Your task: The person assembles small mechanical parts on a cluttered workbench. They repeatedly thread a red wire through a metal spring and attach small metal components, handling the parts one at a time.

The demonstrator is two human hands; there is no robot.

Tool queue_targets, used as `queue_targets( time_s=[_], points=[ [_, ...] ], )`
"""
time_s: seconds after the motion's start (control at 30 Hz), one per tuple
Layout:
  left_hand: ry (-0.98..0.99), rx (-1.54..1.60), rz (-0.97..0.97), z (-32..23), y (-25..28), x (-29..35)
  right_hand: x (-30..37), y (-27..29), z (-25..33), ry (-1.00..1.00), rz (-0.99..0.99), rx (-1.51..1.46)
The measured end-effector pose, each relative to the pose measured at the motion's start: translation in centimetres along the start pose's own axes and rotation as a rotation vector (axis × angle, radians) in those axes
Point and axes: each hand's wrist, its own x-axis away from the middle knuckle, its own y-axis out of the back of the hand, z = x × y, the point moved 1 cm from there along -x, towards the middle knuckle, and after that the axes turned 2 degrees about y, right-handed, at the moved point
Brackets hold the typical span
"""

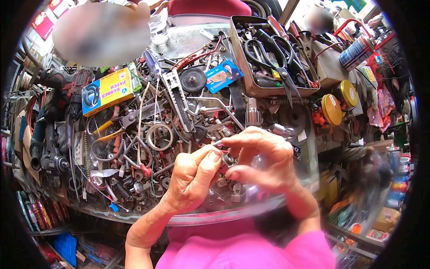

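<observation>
Close to the front edge of the glass-topped table, my left hand [190, 179] is closed, thumb pressed against curled fingers. It pinches a small round metal fitting [227, 159], mostly hidden by the fingers. To its right, my right hand [266, 157] has thumb and forefinger spread apart on either side of the fitting. Its forefinger tip is by a small metal end [217, 143] above the left thumb; whether they touch I cannot tell. Just beyond the right hand stands a grey drill chuck [253, 112]. Loose nuts, bolts and small hardware lie under and around both hands.
A tin box [282, 92] holds scissors [280, 62] and pliers at the back right. A yellow-and-blue carton [107, 92], a caliper [178, 101] and a metal ring [160, 136] lie leftward. Power drills [74, 87] line the left side; yellow-lidded jars [331, 110] stand right.
</observation>
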Motion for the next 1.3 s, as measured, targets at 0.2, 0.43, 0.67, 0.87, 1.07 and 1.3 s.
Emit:
queue_targets(
  time_s=[0.2,0.43,0.67,0.87,1.07,1.3],
  points=[
    [-0.061,-0.098,0.013,-0.2,-0.1,-0.1,0.1,-0.1,-0.1,0.07,-0.016,0.018],
    [-0.113,-0.168,0.0,0.2,-0.1,0.0,0.3,0.0,-0.3,0.038,0.007,0.075],
    [-0.104,-0.195,-0.018,0.4,0.1,0.0,-0.1,-0.2,-0.3,0.126,-0.002,0.097],
    [-0.188,-0.248,-0.003,0.2,-0.1,0.0,0.2,0.1,-0.4,0.072,0.037,0.106],
    [-0.164,-0.253,0.019,0.0,0.0,0.0,0.1,-0.4,-0.2,0.099,-0.013,0.072],
    [-0.176,-0.264,0.068,-0.1,0.0,0.0,0.4,0.4,-0.9,0.172,0.031,0.173]
  ],
)
